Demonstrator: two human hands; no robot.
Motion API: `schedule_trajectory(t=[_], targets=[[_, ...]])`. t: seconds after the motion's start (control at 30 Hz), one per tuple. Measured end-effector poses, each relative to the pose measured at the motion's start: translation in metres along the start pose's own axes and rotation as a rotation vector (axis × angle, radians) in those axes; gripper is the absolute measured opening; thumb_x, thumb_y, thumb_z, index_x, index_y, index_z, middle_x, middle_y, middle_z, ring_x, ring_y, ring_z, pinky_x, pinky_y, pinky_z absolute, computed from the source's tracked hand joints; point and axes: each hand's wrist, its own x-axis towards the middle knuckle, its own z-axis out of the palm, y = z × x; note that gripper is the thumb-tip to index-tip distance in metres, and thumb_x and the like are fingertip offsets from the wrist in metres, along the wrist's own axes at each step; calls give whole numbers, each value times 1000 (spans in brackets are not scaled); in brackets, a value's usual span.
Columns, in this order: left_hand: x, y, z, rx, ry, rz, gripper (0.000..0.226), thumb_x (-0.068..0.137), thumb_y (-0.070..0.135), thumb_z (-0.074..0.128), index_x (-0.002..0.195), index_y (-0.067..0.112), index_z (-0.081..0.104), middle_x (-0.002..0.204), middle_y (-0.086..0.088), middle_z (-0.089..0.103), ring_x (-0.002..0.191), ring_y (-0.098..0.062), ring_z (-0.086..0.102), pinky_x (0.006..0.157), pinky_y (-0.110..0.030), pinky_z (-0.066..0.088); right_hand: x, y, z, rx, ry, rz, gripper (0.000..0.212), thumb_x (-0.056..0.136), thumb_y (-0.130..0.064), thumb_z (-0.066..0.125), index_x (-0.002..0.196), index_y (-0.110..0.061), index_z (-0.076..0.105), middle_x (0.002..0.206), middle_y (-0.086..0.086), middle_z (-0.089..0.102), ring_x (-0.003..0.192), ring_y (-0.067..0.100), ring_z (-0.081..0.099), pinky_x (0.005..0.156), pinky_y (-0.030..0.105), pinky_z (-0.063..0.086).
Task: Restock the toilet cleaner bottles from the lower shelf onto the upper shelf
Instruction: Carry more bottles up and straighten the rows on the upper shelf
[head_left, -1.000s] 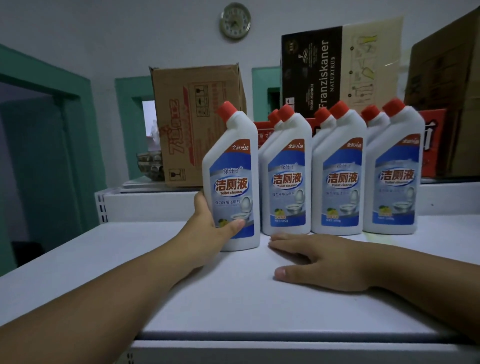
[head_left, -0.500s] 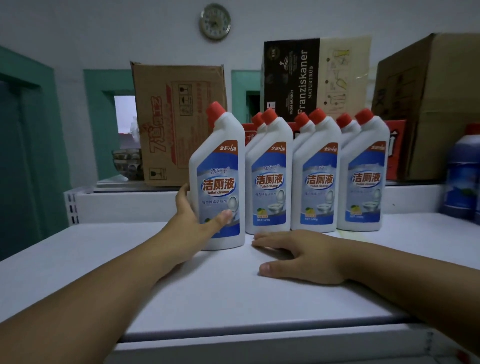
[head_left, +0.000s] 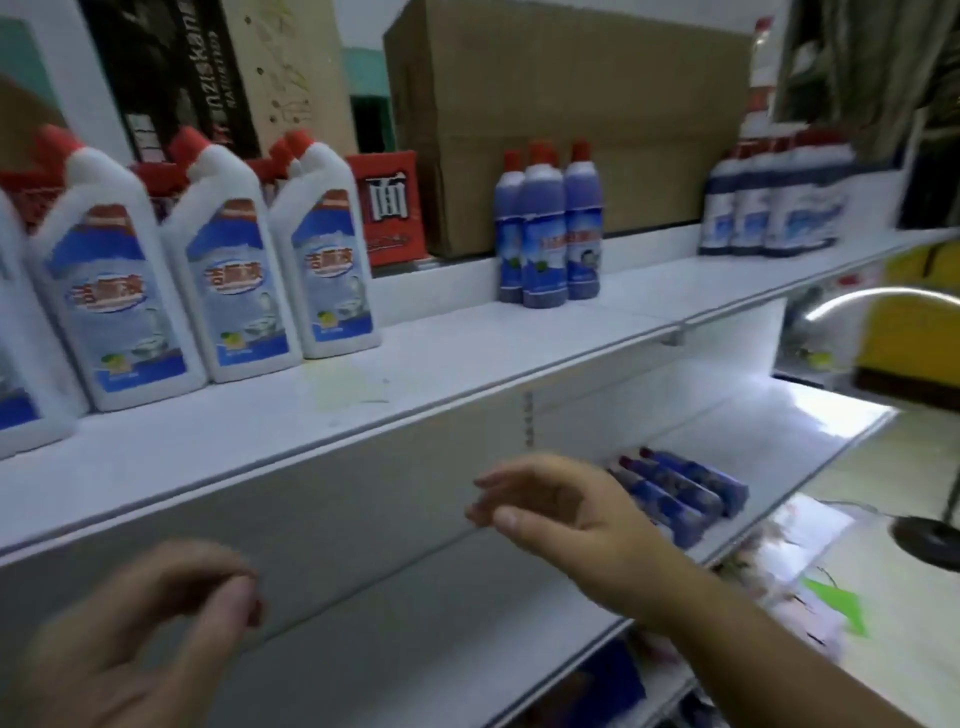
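You are standing in a shop, at a run of white retail shelving. The upper shelf (head_left: 467, 364) carries the same white toilet cleaner bottles (head_left: 124, 291) several times over, labels facing out, with a cluster of purple bottles (head_left: 545, 234) and a row of blue-and-white bottles (head_left: 774, 202) further along to your right. Behind the goods stand brown cardboard cartons (head_left: 571, 104) and a red box (head_left: 389, 208), and on the lower shelf (head_left: 795, 431) a few blue bottles (head_left: 685, 488) lie on their sides.
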Motion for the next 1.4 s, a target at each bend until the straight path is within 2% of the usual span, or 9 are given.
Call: schedule_trajectory(t=[0.07, 0.17, 0.27, 0.47, 0.83, 0.93, 1.1, 1.27, 1.4], targets=[[-16, 6, 64, -8, -312, -18, 24, 70, 51, 54, 85, 35, 65, 80, 17, 68, 71, 1, 63, 64, -8, 46, -49, 61, -37, -142, -48, 270, 28, 81, -28, 68, 108, -28, 66, 109, -6, 70, 103, 2, 63, 92, 17, 48], [-40, 23, 190, 287, -1037, -131, 50, 84, 53, 54, 130, 37, 45, 131, 13, 53, 116, -4, 51, 96, -20, 42, -123, 138, -81, -323, -164, 638, 57, 77, -52, 62, 127, -26, 57, 128, -10, 58, 117, 2, 53, 95, 13, 40], [-61, 47, 279, 440, -1337, -159, 70, 82, 61, 52, 142, 27, 34, 147, 2, 39, 129, -16, 43, 104, -28, 36, -194, 175, -119, -449, -151, 861, 59, 79, -55, 55, 129, -23, 54, 131, 2, 56, 121, 19, 52, 99, 28, 42], [-109, 92, 370, 272, -1345, -288, 61, 88, 49, 52, 142, 28, 34, 146, 1, 42, 125, -19, 48, 89, -26, 39, -288, 217, -201, -596, -85, 1164, 59, 89, -49, 51, 139, -19, 40, 144, 5, 44, 128, 20, 45, 101, 29, 38], [-60, 61, 492, 162, -1431, -415, 75, 82, 56, 56, 145, 26, 29, 145, -2, 44, 127, -18, 46, 104, -34, 40, -210, 268, -308, -553, -90, 1118, 55, 89, -48, 52, 136, -22, 45, 132, 4, 57, 116, 19, 56, 95, 27, 42], [-31, 64, 526, 121, -1445, -452, 73, 84, 51, 57, 145, 24, 29, 130, -1, 54, 108, -10, 54, 93, -28, 45, -193, 263, -359, -504, 26, 1118, 49, 89, -46, 54, 132, -24, 49, 125, 1, 61, 108, 16, 59, 92, 26, 45], [11, 60, 567, 196, -1313, -415, 55, 87, 49, 53, 134, 23, 42, 135, -3, 53, 118, -19, 52, 97, -33, 42, -154, 284, -415, -391, 334, 978, 35, 88, -37, 58, 120, -22, 59, 104, 1, 67, 93, 16, 63, 80, 30, 49], [24, 47, 590, 251, -1308, -571, 60, 85, 51, 53, 137, 24, 40, 132, -3, 55, 114, -20, 56, 100, -38, 44, -108, 336, -439, -341, 2, 970, 41, 88, -43, 57, 124, -23, 56, 113, 1, 64, 100, 15, 62, 88, 28, 48], [45, 47, 608, 349, -1102, -684, 64, 81, 59, 51, 137, 30, 39, 142, -2, 46, 125, -22, 47, 103, -39, 40, -59, 358, -473, -323, -150, 870, 34, 89, -40, 57, 118, -23, 57, 107, -1, 67, 93, 12, 63, 81, 25, 49]])
